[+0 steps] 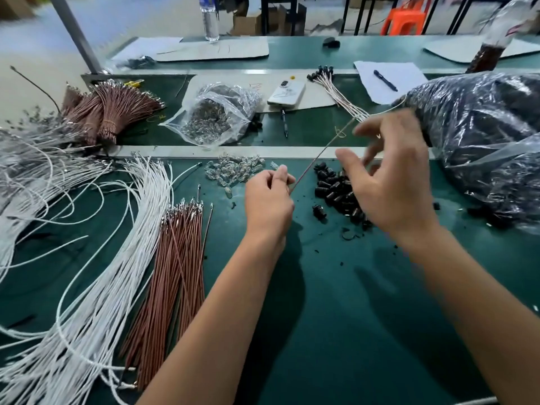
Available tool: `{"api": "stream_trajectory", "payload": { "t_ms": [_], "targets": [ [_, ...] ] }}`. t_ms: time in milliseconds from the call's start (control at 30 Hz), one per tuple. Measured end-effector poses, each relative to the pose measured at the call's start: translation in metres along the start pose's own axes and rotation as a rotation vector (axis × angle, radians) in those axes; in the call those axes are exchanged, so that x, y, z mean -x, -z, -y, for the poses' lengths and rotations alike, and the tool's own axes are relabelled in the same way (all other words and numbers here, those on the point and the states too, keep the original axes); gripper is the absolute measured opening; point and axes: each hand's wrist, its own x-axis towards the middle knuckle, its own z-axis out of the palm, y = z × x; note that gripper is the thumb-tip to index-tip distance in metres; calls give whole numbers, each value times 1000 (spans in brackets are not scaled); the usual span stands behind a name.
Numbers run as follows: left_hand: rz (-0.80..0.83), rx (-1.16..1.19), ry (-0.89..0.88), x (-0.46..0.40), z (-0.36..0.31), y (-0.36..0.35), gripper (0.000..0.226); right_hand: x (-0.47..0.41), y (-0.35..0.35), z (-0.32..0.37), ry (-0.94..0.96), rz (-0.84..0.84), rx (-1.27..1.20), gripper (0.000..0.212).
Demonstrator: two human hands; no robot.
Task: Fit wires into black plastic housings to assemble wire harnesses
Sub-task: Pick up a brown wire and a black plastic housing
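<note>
Head view: left hand pinches a thin brown wire running toward one o'clock; right hand, blurred, hovers with fingers loosely spread over the small black plastic housings. Wire looks light and springy: grip near its tip. Green desk lies open at six o'clock.

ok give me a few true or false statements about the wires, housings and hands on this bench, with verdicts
1. The left hand pinches a thin wire. True.
2. The loose black housings lie left of the brown wires. False: they lie to the right, under the right hand.
3. The white wires lie left of the brown wires. True.
4. The phone lies face up beside the left hand. False: it lies face down on the far side of the bench.
5. A pen rests on white paper. True.
</note>
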Motion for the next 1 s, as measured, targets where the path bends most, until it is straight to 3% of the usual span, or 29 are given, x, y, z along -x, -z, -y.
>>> {"api": "stream_trajectory", "payload": {
  "t_ms": [100,200,300,400,567,800,1000],
  "targets": [
    [5,92,-41,6,-2,-19,32,24,-16,9,-505,198,-516,18],
    [68,5,-126,13,6,-27,30,38,-23,8,-683,218,-795,9],
    [148,-28,-172,15,18,-24,24,39,-19,2,-718,169,-977,8],
    [220,39,-154,16,22,-23,21,42,-19,-2,-693,222,-977,10],
    [139,69,-170,18,24,-18,2,41,-15,-12,-673,88,-1098,13],
    [213,140,-91,17,21,-18,27,37,-8,-31,-742,-95,-1167,17],
    [205,246,-38,16,20,-18,20,38,-9,-30,-720,-92,-1163,17]
  ]
}}
